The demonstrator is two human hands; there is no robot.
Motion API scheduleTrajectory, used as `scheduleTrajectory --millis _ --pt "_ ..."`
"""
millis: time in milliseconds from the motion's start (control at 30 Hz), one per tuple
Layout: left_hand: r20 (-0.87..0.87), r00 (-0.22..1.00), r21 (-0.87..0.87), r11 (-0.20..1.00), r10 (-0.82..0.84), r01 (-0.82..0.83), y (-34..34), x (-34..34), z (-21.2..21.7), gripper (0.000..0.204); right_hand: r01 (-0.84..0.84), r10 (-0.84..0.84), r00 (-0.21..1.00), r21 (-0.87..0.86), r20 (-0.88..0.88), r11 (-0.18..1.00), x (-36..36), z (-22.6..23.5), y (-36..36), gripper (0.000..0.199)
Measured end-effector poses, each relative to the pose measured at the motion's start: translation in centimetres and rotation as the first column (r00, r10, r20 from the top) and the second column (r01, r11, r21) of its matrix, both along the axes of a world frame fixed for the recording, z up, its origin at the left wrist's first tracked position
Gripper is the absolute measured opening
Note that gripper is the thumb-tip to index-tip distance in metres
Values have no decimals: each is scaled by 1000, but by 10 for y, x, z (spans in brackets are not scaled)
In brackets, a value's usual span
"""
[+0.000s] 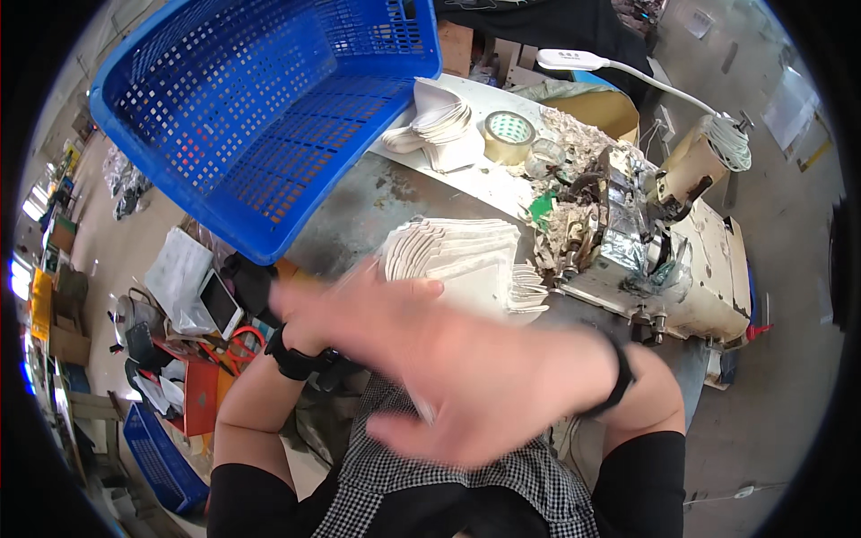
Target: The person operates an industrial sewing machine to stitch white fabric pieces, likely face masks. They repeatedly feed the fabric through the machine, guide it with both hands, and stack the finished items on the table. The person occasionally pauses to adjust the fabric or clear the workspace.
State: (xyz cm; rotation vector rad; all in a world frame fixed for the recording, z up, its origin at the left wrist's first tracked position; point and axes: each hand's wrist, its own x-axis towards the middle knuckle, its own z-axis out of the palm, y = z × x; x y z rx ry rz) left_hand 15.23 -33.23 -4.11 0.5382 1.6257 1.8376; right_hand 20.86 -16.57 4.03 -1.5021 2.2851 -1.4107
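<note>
My right hand (502, 386), smeared by motion, crosses in front of my body and points left, a dark band around its wrist. A small pale sliver shows by its thumb; I cannot make out what it is. My left hand (309, 309), with a black watch on the wrist, is partly behind the right one and also blurred. The fingers of both are too smeared to read. Just beyond them lies a fanned stack of off-white, layered cloth-like pieces (462, 251) on the grey metal worktable (350, 211). Part of this stack is covered by my hands.
A large blue perforated basket (269, 224) is tilted at the far left. Another off-white stack (439, 130) and a tape roll (508, 137) lie at the back. Right of them stands a sewing-type machine (691, 269) amid lint (574, 139), below a white lamp (574, 60). A red bin (202, 394) stands left.
</note>
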Motion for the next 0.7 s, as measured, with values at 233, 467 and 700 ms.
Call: scheduleTrajectory --millis 233,467,700 --pt "363 901 163 935 239 -314 -32 16 -49 60 334 -284 833 -23 474 942 73 -53 30 39" --pt "450 837 170 889 313 -424 -38 32 -85 63 471 -564 823 472 70 745 64 -139 88 36" --pt "527 762 150 841 377 -520 -33 47 -112 68 729 -482 643 282 -595 624 53 -120 58 58"
